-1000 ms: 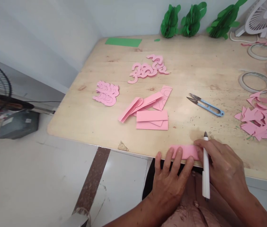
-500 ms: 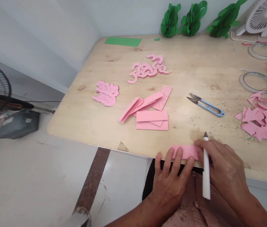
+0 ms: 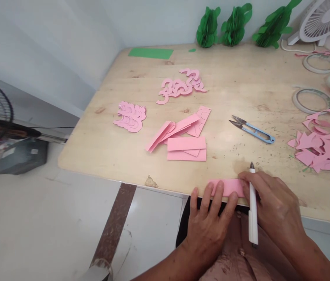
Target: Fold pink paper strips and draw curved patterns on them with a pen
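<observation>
A pink paper strip point(image 3: 228, 187) lies at the table's front edge. My left hand point(image 3: 208, 218) presses on its left part with spread fingertips. At the strip's right end, my right hand point(image 3: 276, 205) has its thumb and finger on the paper. A white pen point(image 3: 253, 212) is held in that same hand, its dark tip pointing away from me. Folded pink paper pieces point(image 3: 186, 143) lie just beyond, some marked with curved lines. Blue-handled thread snips point(image 3: 252, 129) rest to their right.
Wavy pink cutouts point(image 3: 131, 117) and curled pink strips point(image 3: 179, 86) lie farther back. Pink scraps point(image 3: 323, 148) and tape rolls point(image 3: 313, 100) are at the right. Along the wall stand green paper figures point(image 3: 236, 27), a white fan point(image 3: 325, 19) and a flat green sheet point(image 3: 150, 53).
The view has shifted slightly, so the table's things appear a little farther left. Both hands keep their places on the pink strip, and the pen is still in the right one.
</observation>
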Motion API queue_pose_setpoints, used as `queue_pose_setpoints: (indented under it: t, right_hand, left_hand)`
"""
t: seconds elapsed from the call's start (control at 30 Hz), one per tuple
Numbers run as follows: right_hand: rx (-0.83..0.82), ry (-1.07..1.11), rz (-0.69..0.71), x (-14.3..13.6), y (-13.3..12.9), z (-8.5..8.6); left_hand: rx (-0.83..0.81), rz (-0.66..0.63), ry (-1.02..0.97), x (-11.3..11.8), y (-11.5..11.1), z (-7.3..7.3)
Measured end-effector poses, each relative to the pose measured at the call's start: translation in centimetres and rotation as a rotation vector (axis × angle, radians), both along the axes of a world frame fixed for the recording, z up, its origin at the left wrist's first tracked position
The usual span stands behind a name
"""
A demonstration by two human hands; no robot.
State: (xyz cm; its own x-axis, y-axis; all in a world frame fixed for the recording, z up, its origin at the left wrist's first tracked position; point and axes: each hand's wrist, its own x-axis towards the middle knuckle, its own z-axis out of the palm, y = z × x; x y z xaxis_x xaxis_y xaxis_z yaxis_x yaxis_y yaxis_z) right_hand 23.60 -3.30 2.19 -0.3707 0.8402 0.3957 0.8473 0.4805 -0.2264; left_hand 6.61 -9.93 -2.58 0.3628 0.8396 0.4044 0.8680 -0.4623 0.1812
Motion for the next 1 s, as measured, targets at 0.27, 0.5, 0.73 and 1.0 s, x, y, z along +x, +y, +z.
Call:
queue_pose_setpoints:
  t: [0.27, 0.5, 0.73, 1.0]
  right_hand:
    - [-0.027, 0.003, -0.014, -0.01, -0.02, 0.21]
    - [-0.033, -0.011, -0.01, 0.05, 0.01, 0.18]
    - [-0.022, 0.0, 0.004, 0.21, 0.09, -0.01]
    - [-0.036, -0.009, -0.001, 0.12, 0.21, 0.14]
  left_hand:
    - [0.019, -0.001, -0.012, -0.03, 0.13, 0.1]
    - [0.001, 0.0, -0.01, 0.03, 0.05, 0.11]
    - [0.015, 0.002, -0.022, 0.12, 0.17, 0.14]
    - [-0.011, 0.0, -0.023, 0.1, 0.13, 0.22]
